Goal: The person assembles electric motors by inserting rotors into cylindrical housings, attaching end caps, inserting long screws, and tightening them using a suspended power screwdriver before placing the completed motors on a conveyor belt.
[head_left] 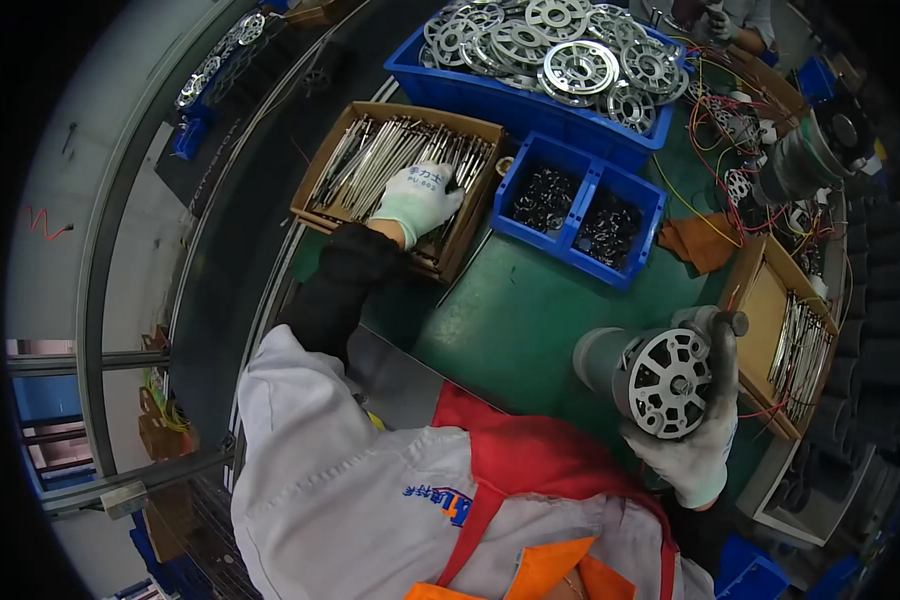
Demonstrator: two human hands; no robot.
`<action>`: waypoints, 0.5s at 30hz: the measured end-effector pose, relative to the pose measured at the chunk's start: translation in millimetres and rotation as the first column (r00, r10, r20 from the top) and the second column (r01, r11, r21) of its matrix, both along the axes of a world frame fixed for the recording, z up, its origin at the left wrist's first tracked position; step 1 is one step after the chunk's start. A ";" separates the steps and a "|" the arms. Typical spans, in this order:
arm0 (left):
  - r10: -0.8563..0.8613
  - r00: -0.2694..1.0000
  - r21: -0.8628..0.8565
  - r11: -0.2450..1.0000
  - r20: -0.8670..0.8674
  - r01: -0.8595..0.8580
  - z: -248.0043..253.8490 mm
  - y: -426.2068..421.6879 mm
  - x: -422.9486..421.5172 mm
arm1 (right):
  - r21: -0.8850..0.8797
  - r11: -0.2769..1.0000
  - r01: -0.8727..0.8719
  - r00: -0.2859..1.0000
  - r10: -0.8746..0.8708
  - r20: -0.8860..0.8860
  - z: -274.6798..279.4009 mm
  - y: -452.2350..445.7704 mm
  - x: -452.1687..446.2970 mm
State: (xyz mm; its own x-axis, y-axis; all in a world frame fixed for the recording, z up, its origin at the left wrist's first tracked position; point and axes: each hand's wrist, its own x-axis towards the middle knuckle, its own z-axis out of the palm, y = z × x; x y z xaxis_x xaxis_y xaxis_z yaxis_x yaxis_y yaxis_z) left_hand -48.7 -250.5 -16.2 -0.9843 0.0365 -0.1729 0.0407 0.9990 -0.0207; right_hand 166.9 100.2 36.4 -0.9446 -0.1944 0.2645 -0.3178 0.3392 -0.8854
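Observation:
My left hand [416, 200], in a white glove, reaches into a cardboard box [315, 215] of long thin metal rods [365, 165]. Its fingers curl down among the rods, and the fingertips are hidden, so what they grip does not show. On the right, my gloved right hand [705, 440] is closed around an electric motor [610, 365]. The motor's slotted round end face is turned up toward me, with a shaft stub at its centre. A dark rounded end [738, 323] sticks out by the fingers of that hand; I cannot tell what it belongs to.
A large blue bin [530, 115] of metal end covers [580, 68] stands at the back. Before it are two small blue bins [582, 225] of small dark parts. Rightward lie a brown cloth [698, 243], another rod box [755, 345] and loose wires. Another person's hand [722, 24] shows far back.

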 end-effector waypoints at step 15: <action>0.056 0.998 0.643 0.763 0.035 -0.065 -50.4 -73.9 -40.7 | 0.427 0.891 -0.153 0.568 -0.274 0.776 -34.4 111.3 162.4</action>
